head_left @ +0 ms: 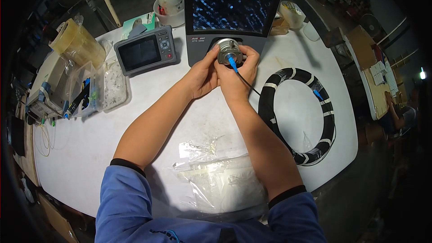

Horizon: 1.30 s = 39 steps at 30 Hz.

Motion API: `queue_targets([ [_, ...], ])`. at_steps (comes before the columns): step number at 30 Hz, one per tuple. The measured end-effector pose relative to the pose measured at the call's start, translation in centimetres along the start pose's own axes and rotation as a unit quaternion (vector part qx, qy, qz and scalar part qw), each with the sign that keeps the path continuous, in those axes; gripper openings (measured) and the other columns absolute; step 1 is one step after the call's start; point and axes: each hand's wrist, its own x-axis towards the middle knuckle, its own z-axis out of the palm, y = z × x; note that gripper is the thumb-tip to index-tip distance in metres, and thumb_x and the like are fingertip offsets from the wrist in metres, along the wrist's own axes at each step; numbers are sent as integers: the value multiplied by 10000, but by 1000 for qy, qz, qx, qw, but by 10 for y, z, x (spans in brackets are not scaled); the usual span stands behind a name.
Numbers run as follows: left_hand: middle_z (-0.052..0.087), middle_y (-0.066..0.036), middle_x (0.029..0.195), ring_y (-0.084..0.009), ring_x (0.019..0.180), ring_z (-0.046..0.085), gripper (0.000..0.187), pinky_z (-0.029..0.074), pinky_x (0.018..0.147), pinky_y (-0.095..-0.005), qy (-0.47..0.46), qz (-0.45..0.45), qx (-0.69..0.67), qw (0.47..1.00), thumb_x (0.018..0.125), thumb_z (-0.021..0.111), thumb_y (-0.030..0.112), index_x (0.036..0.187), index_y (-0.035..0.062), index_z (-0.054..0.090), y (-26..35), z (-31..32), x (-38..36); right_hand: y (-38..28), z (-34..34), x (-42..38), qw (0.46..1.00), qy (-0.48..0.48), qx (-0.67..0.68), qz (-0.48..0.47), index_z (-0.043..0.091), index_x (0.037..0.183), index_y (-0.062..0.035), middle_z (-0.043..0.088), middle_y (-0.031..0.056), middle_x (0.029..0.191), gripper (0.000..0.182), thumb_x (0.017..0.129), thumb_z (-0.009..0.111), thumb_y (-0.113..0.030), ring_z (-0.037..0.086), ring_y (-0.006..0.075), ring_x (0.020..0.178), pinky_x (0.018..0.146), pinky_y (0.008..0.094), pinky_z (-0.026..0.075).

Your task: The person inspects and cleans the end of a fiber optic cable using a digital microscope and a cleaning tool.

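The fingers of the left hand [203,76] pinch the left edge of a round metal holder [225,44] on the front of a screen machine [198,49]; those of the right hand [240,75] curl against its right edge. A blue plug [232,62] sits at the holder's face, its black cable [247,83] running toward a coil [268,94] on the table [90,144].
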Motion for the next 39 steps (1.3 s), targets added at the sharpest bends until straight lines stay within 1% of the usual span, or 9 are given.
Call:
queue_targets([
  [9, 655, -107, 1323, -199, 1212, 672, 622, 556, 1064, -352, 13, -6, 39, 999, 1056, 513, 608, 1417, 103, 549, 2, 3, 0, 4, 2, -1, 1000, 6, 9, -6, 472, 1186, -34, 556, 198, 1260, 673, 671, 901, -96, 582, 382, 1175, 1005, 471, 478],
  [11, 656, -102, 1323, -195, 1213, 671, 625, 555, 1061, -346, 16, -10, 46, 999, 1054, 509, 618, 1418, 111, 550, 4, 4, 0, 10, 4, -3, 998, 34, -41, -35, 506, 1218, -14, 618, 178, 1207, 715, 675, 942, -176, 657, 323, 1050, 929, 419, 535],
  [15, 659, -88, 1307, -185, 1207, 670, 624, 554, 1058, -345, 32, -16, 62, 997, 1054, 499, 628, 1413, 120, 552, 5, 8, -2, 8, 3, -4, 998, 28, -51, -29, 504, 1214, -4, 622, 188, 1185, 718, 684, 948, -197, 660, 315, 1039, 917, 419, 536],
  [17, 660, -85, 1301, -182, 1203, 671, 623, 554, 1057, -346, 39, -13, 63, 997, 1054, 497, 630, 1410, 121, 554, 5, 11, -2, 2, 1, -4, 1000, 2, -10, 23, 463, 1208, -32, 557, 202, 1262, 689, 683, 905, -108, 587, 387, 1172, 986, 471, 490],
  [19, 695, -88, 1258, -181, 1121, 704, 601, 581, 997, -350, 55, -8, 57, 997, 1053, 511, 623, 1365, 118, 605, 5, 12, -2, 4, 1, -5, 1000, 1, -9, 20, 463, 1209, -30, 557, 203, 1263, 689, 686, 904, -109, 588, 388, 1170, 986, 473, 489],
  [27, 665, -67, 1293, -165, 1188, 670, 609, 547, 1051, -337, 15, -9, 57, 998, 1058, 496, 626, 1397, 124, 564, 5, 8, -1, 6, 2, -4, 1000, -1, -2, 22, 462, 1208, -24, 560, 207, 1257, 684, 692, 902, -114, 592, 392, 1158, 988, 478, 486],
  [29, 665, -67, 1293, -165, 1189, 669, 607, 546, 1052, -336, 14, -7, 56, 998, 1058, 497, 624, 1396, 124, 565, 4, 8, -1, 12, 3, -4, 997, 32, -62, -32, 503, 1204, 7, 640, 187, 1118, 709, 694, 948, -202, 673, 287, 981, 878, 399, 544],
  [35, 687, -98, 1274, -193, 1127, 702, 630, 586, 978, -359, 47, 3, 59, 997, 1059, 484, 635, 1383, 107, 594, 3, 11, -1, 13, 4, -5, 998, 34, -49, -27, 505, 1204, 8, 646, 183, 1094, 705, 695, 946, -201, 672, 288, 973, 877, 401, 542],
  [39, 659, -78, 1309, -173, 1203, 663, 618, 541, 1061, -339, 25, -8, 53, 998, 1060, 491, 625, 1402, 116, 563, 3, 8, 0, 5, 1, -6, 999, -2, -5, 37, 459, 1208, -27, 557, 201, 1260, 694, 682, 904, -110, 587, 382, 1164, 990, 472, 486],
])
